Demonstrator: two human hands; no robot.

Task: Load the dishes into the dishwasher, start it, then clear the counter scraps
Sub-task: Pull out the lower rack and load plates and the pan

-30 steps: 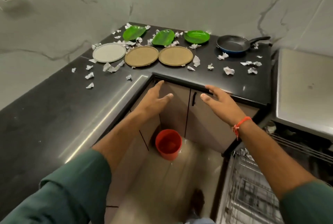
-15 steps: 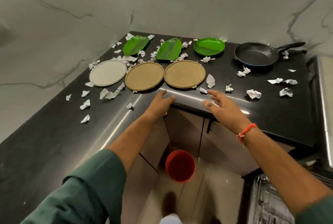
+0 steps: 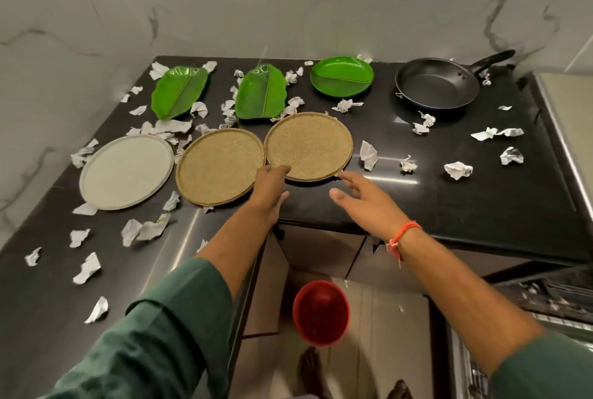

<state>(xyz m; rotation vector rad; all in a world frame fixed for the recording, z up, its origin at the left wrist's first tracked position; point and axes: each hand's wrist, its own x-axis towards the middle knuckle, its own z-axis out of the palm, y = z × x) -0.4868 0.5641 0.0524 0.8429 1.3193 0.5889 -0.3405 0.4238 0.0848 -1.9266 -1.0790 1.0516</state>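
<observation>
Head view: left hand (image 3: 269, 187) lies with straight fingers on the near rim of the right tan plate (image 3: 309, 145); right hand (image 3: 364, 203) hovers spread just beside that plate, holding nothing. Paper scraps (image 3: 458, 170) litter the desk (image 3: 449, 206) around it.

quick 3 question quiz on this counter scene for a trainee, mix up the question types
1. True or false: the frying pan sits at the right end of the back row on the counter.
2. How many green dishes lie on the counter? A) two B) three C) four
3. Fill in: the left hand has its fingers at the near rim of the right-hand ____ plate.

Key
1. True.
2. B: two leaf-shaped dishes and one round green dish.
3. Tan. The right hand reaches open toward the same plate, with nothing in it.
</observation>
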